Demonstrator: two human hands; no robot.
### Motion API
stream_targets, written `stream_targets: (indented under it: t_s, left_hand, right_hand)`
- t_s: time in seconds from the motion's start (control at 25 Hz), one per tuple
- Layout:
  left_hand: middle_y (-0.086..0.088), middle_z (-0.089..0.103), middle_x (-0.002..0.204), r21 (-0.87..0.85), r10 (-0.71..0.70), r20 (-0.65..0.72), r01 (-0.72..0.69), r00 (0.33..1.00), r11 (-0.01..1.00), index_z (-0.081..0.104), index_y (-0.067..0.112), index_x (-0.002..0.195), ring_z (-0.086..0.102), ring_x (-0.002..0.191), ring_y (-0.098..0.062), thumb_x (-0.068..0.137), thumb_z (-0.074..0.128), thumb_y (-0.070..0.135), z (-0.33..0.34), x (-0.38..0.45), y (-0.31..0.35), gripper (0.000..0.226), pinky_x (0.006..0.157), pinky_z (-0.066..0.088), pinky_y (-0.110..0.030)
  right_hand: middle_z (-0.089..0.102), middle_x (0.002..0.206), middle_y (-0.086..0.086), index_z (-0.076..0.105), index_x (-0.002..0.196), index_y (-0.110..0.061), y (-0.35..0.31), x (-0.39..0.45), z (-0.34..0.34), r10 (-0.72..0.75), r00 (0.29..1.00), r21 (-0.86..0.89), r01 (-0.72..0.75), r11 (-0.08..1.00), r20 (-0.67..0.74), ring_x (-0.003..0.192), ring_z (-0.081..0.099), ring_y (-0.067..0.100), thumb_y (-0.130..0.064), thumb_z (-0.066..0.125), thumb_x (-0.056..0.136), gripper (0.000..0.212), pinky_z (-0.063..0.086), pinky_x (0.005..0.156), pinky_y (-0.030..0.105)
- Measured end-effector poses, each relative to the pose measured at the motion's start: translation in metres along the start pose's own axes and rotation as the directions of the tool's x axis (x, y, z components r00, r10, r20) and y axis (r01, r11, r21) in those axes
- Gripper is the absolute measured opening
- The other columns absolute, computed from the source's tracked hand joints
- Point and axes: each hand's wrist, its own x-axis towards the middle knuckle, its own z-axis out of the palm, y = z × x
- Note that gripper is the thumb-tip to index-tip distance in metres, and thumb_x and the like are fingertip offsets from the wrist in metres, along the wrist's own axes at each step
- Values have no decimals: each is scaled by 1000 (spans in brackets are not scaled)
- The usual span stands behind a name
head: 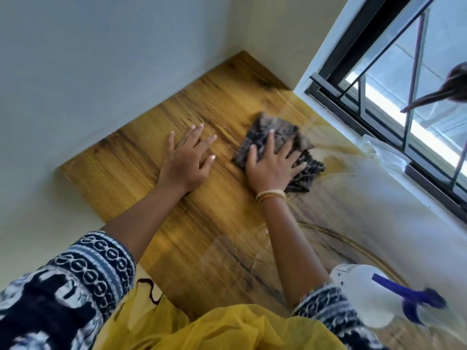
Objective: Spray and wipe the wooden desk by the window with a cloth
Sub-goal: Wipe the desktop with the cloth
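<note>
The wooden desk [141, 178] fills the corner between a white wall and the window. A dark patterned cloth [275, 135] lies flat on it near the window side. My right hand [271, 168] presses on the cloth with fingers spread and straight. My left hand [188, 157] rests flat on the bare wood to the left of the cloth, fingers spread. A white spray bottle [364, 294] with a blue trigger stands on the desk at the lower right, beside my right forearm. Wet curved streaks show on the wood near the window.
The window [379, 102] with its black frame and bars runs along the desk's right side. White walls close the desk at the back and left. A clear plastic item [386, 152] lies on the sill. A yellow scarf [227, 329] hangs below my arms.
</note>
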Motion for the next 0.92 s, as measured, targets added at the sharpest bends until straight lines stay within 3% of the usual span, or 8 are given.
stream_targets:
  t_s: [0.12,0.24,0.36,0.52,0.6,0.68,0.8,0.92]
  left_hand:
    - [-7,28,159,-3,6,-4,-6,1000,1000,44,29,144,21,148,-22,94,50,38,0,1,0,51,118,5,-58]
    - [-8,28,159,-11,3,-10,-3,1000,1000,44,28,143,20,148,-22,94,50,37,0,1,0,51,118,4,-58]
    - [-8,28,159,-5,-1,-7,1,1000,1000,44,28,143,20,148,-22,94,49,37,0,1,1,50,118,3,-58]
    - [-8,29,158,-10,-1,-9,1,1000,1000,44,28,143,21,148,-22,94,49,37,1,1,1,50,118,3,-58]
    - [-8,29,158,-10,1,-12,-1,1000,1000,44,28,143,20,148,-22,94,49,37,0,1,1,51,118,3,-57]
    - [-8,29,158,-8,3,-15,-4,1000,1000,44,28,143,20,148,-23,93,50,37,1,1,1,51,118,3,-58]
    - [-8,28,158,3,3,0,-3,1000,1000,45,26,143,20,148,-23,92,50,37,1,1,1,52,118,3,-58]
    - [-8,29,158,5,9,7,-9,1000,1000,44,28,143,21,148,-23,93,48,38,-2,0,1,51,118,3,-57]
  right_hand:
    - [35,153,11,31,149,-43,24,0,-7,-202,979,-63,201,978,-13,137,32,41,-72,30,88,67,20,111,62]
    - [29,157,9,31,148,-42,84,58,-26,67,996,-46,-70,997,-59,142,25,41,-75,28,86,70,18,112,64]
    - [15,163,9,25,152,-42,124,88,-34,309,950,-11,-309,951,-44,148,12,41,-74,25,87,72,10,113,68]
    - [4,164,15,18,155,-38,86,84,-29,453,891,70,-449,891,-37,148,1,46,-65,21,90,70,3,112,71]
    - [3,164,17,17,155,-37,47,57,-20,326,945,44,-325,945,-23,148,2,47,-65,20,92,69,3,112,71]
    - [6,164,14,20,154,-39,5,11,-4,73,997,18,-72,997,-12,148,4,44,-65,23,93,67,3,112,69]
    - [16,164,7,27,151,-45,-19,-36,9,-272,962,-30,273,962,27,149,12,39,-70,28,90,65,9,113,64]
    - [25,161,3,31,147,-48,15,20,-7,-258,966,-55,258,965,4,147,19,35,-74,26,87,65,16,114,61]
